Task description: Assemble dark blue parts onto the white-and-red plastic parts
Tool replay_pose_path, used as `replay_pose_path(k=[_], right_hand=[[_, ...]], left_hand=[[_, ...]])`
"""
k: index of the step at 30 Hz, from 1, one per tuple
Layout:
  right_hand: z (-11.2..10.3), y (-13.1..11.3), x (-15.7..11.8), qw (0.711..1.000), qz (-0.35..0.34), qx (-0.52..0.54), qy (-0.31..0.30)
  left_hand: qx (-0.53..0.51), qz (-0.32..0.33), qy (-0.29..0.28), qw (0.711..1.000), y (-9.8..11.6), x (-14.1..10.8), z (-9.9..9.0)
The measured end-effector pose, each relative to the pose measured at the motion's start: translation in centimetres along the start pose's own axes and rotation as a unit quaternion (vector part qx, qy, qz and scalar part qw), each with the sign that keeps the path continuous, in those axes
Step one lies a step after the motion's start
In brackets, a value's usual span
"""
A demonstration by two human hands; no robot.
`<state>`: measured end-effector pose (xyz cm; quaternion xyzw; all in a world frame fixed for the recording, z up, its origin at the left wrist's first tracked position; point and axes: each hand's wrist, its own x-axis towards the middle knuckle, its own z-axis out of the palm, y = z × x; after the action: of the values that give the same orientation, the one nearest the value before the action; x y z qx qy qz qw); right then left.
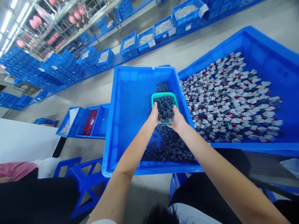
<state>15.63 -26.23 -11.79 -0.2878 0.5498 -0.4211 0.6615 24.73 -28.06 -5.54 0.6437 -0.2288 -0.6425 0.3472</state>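
Observation:
Both hands grip a small green basket filled with small dark parts. My left hand is closed on its left side, with the thumb over the rim. On the right side my right hand holds it the same way, the fingers partly hidden underneath. The basket is held over a large blue tray. More loose dark parts lie in the tray's near right portion, and a small heap shows behind the basket.
To the right stands another big blue tray holding many white, red and dark pieces. Small blue bins sit at the left, one with red parts. Blue crates of pale parts line the back. A blue stool stands lower left, near a person's pink sleeve.

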Motion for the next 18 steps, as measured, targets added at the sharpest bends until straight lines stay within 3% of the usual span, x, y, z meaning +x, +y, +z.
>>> replay_pose_path(k=[2, 4, 7, 9, 12, 14, 16, 18], right_hand=[[-1.8, 0.3, -2.3, 0.990, -0.028, -0.135, -0.022], [-3.9, 1.5, -5.4, 0.959, -0.070, -0.269, -0.059], [-6.4, 4.0, -9.5, 0.873, -0.114, -0.456, -0.130], [-6.9, 5.5, -10.8, 0.811, -0.134, -0.550, -0.148], [-6.3, 6.9, -10.7, 0.737, -0.160, -0.638, -0.155], [-5.7, 7.5, -10.0, 0.703, -0.172, -0.673, -0.153], [-5.1, 7.9, -9.2, 0.682, -0.179, -0.694, -0.145], [-4.6, 8.3, -8.6, 0.675, -0.181, -0.704, -0.128]], left_hand=[[0.099, 0.004, -0.002, 0.995, 0.4, -0.6, -1.2], [0.192, 0.032, -0.008, 0.981, -0.1, -1.7, -2.8], [0.337, 0.084, -0.028, 0.937, -2.2, -4.0, -5.5], [0.435, 0.084, -0.056, 0.895, -4.4, -5.3, -6.8], [0.584, 0.075, -0.112, 0.801, -8.3, -6.5, -7.3], [0.654, 0.102, -0.133, 0.737, -10.6, -6.4, -6.9], [0.688, 0.142, -0.141, 0.698, -12.3, -5.6, -6.1], [0.701, 0.173, -0.138, 0.679, -13.2, -4.6, -5.4]])
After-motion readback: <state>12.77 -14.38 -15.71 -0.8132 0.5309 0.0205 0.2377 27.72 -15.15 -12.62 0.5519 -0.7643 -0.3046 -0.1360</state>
